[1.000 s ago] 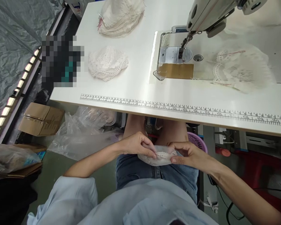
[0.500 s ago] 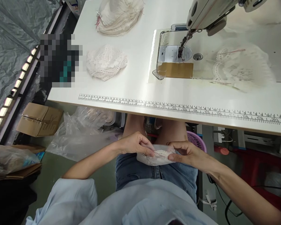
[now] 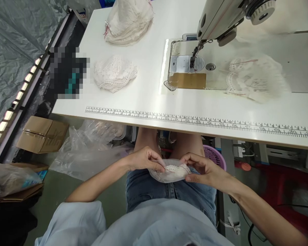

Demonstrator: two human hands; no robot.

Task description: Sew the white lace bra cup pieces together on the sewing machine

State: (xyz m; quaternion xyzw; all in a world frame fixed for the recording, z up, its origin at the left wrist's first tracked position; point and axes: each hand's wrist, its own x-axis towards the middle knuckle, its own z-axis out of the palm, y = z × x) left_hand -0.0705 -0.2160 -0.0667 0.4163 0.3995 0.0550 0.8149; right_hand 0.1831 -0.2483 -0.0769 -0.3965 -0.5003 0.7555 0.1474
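Over my lap, both hands hold a small white lace-edged fabric piece [image 3: 172,172]. My left hand [image 3: 146,160] pinches its left end with thumb and fingers closed. My right hand [image 3: 204,169] pinches the right end the same way. The lace trim stretches between the two pinches. Below it lie my blue jeans [image 3: 169,191]. The piece sits below the front edge of the white sewing table [image 3: 143,99], which carries a printed ruler [image 3: 195,121].
A sewing machine [image 3: 220,17] stands at the table's back right, beside a sheer lace piece [image 3: 254,77]. A small lace pile [image 3: 114,72] and a bigger bundle [image 3: 128,20] lie left. Plastic bags [image 3: 89,147], a cardboard box [image 3: 42,135] and a purple basket [image 3: 217,159] sit below.
Both hands have kept their pinch on the fabric piece and shifted slightly upward in view. The camera tilted a little, moving the table down in view.
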